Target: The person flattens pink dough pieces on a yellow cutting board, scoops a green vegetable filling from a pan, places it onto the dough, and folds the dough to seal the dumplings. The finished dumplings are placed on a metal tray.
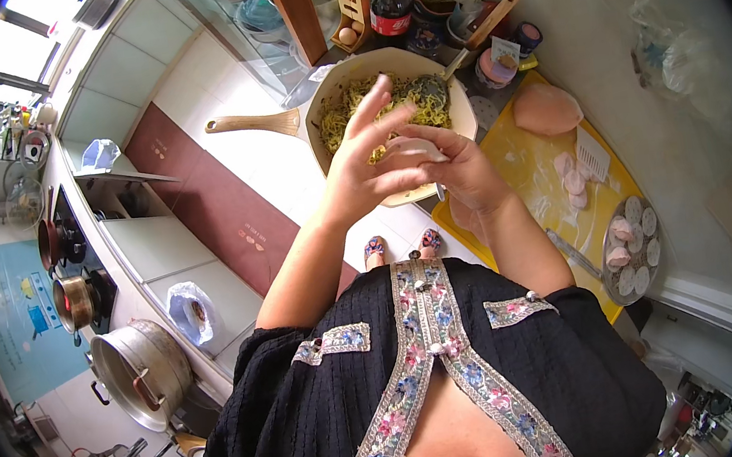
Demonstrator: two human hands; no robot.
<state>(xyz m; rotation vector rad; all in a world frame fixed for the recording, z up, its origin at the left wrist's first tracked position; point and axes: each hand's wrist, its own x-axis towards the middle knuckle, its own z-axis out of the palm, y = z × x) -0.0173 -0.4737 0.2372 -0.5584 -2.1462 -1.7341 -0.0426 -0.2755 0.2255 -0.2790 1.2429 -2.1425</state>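
Note:
Above the pan's near edge, my left hand [359, 174] and my right hand [464, 161] meet around a small pale piece of dough [417, 149]. The fingers of my right hand pinch its edge. My left hand supports it, with the upper fingers spread; its fingers partly hide the dough. Behind them stands a cream-coloured pan [315, 94] with a wooden handle [254, 124], holding a shredded yellow-green filling [342, 122]. A ladle [437, 91] with a wooden handle rests in the filling.
Right of the pan, a floured yellow board [525, 181] bears a pinkish dough lump [547, 109], several small dough pieces [573, 181], a white slotted scraper [593, 154] and a knife [573, 252]. A perforated steamer plate [638, 263] carries two shaped dough pieces [618, 257]. A cola bottle [390, 6] stands behind.

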